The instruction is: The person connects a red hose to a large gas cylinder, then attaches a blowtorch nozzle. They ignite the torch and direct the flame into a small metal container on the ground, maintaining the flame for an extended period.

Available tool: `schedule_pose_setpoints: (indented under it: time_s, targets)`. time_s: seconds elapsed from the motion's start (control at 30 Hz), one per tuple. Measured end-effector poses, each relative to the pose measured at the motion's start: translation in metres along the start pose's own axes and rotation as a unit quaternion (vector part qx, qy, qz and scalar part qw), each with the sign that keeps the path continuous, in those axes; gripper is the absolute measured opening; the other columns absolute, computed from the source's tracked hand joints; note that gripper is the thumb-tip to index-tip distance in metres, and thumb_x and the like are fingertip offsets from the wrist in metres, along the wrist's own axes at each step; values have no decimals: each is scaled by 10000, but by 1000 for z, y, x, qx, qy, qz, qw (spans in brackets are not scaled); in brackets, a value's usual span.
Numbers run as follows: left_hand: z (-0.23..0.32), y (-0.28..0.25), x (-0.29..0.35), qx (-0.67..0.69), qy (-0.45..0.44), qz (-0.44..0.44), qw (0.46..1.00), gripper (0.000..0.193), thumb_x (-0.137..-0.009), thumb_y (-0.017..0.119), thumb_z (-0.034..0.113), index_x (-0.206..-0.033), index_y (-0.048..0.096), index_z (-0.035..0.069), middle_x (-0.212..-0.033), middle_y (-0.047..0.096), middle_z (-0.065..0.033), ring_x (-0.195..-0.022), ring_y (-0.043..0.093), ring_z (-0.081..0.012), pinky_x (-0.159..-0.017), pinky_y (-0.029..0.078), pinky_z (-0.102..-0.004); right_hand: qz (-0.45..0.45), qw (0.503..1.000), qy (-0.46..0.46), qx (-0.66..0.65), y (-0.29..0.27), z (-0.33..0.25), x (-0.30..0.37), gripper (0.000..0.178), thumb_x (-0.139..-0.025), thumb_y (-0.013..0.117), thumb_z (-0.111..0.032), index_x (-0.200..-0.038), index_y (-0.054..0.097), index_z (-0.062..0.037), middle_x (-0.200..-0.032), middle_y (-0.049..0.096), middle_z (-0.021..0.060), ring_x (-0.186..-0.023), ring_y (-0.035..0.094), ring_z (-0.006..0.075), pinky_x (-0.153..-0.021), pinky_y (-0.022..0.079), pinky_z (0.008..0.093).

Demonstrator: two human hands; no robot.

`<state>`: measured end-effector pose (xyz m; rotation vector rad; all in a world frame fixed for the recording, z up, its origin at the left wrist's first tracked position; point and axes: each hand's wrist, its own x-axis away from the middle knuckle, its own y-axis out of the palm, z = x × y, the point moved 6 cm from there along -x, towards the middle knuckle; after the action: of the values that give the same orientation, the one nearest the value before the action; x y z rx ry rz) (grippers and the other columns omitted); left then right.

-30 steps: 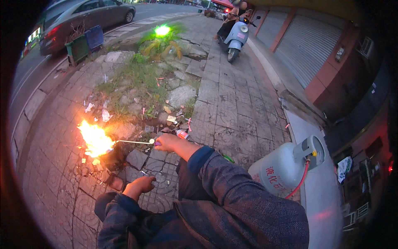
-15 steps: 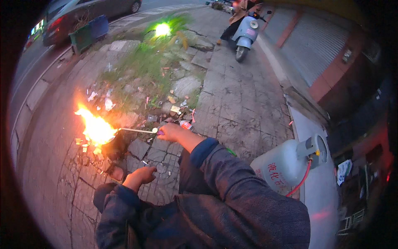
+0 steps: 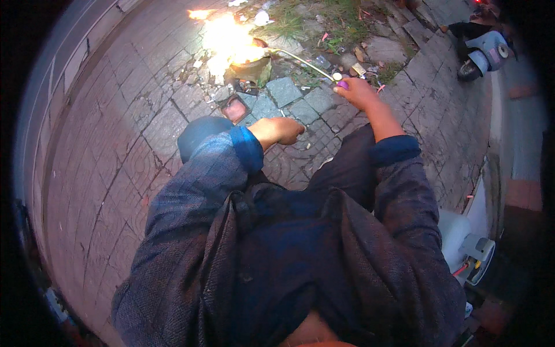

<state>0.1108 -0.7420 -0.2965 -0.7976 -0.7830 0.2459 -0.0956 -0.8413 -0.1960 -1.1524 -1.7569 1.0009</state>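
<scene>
My right hand (image 3: 358, 93) is closed round the purple handle of a long-necked gas torch (image 3: 309, 65). A pale round knob sits just ahead of the grip, and the thin metal neck bends toward a large bright fire (image 3: 222, 43). Glare hides the torch's far end. Beneath the flames is a brownish, rounded thing (image 3: 250, 70), too washed out to name. My left hand (image 3: 280, 130) hangs over the paving beside my left knee, its fingers curled inward; whether they hold anything is hidden. A reddish square block (image 3: 235, 110) lies between that hand and the fire.
Cracked paving slabs (image 3: 283, 91) lie before me, with litter and grass (image 3: 347, 20) beyond. At my right stands a gas cylinder (image 3: 457, 237) with a red hose, partly behind my sleeve. Farther right is a light blue scooter (image 3: 488, 52) with a person by it. A kerb runs along the left.
My view has tipped down and swung left, so fire, hands and scooter appear higher and farther right. The right hand still holds the torch at the fire; the left hand's fingers look more curled.
</scene>
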Motion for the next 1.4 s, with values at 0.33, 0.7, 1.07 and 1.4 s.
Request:
schedule_pose_setpoints:
  time_s: [0.33,0.7,1.07,1.4]
  targets:
    - [2,1,1,2,-1,-14,1000,529,-926,665,241,-1433,551,140,-1265,677,-213,-1201,631,-402,-985,507,-495,31,999,13,-4,0,13,-2,441,-903,713,-426,-1077,716,-21,-1013,721,232,-978,681,414,-834,527,487]
    - [7,-4,5,2,2,-17,1000,525,-925,665,235,-1431,553,147,-1297,667,-196,-1223,622,-389,-1004,503,-485,22,999,32,10,-3,12,0,474,-909,698,-455,-1086,715,-15,-1016,720,240,-982,685,413,-843,530,479]
    - [5,-3,2,-1,6,-12,1000,520,-917,663,227,-1419,560,142,-1284,671,-200,-1215,625,-391,-999,502,-483,19,1000,20,3,-4,13,-1,469,-908,706,-448,-1089,714,-15,-995,725,232,-959,692,404,-835,532,472]
    - [6,-6,7,11,-1,-9,1000,545,-905,655,222,-1435,548,154,-1277,673,-207,-1207,631,-390,-999,503,-485,25,999,20,-5,-5,10,0,454,-909,702,-448,-1088,721,-31,-994,725,230,-962,690,405,-829,528,477]
